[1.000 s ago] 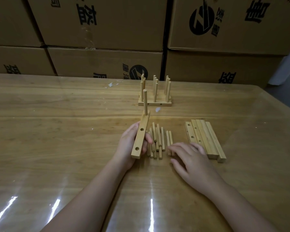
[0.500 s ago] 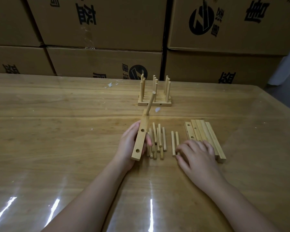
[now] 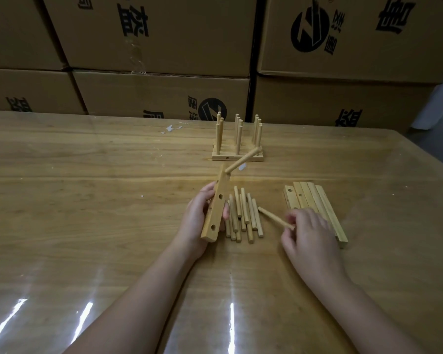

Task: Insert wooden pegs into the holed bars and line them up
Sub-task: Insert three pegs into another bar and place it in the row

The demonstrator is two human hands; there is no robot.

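Observation:
My left hand (image 3: 198, 221) grips a holed wooden bar (image 3: 216, 208) and holds it tilted off the table. One peg (image 3: 242, 160) sits in the bar's far hole and leans to the right. Just right of the bar, several loose pegs (image 3: 243, 215) lie in a pile on the table. My right hand (image 3: 308, 232) pinches a single peg (image 3: 275, 217) by its near end, lifted beside the pile. A stack of empty holed bars (image 3: 315, 203) lies at the right, partly under my right hand. Finished bars with upright pegs (image 3: 237, 146) stand together farther back.
The wooden table (image 3: 87, 200) is covered with a glossy clear sheet. Stacked cardboard boxes (image 3: 164, 47) form a wall along the table's far edge. The table's right edge runs diagonally at the far right.
My right hand has picked one peg out of the pile and lifted it. My left hand has rolled the bar, so its inserted peg now leans far to the right.

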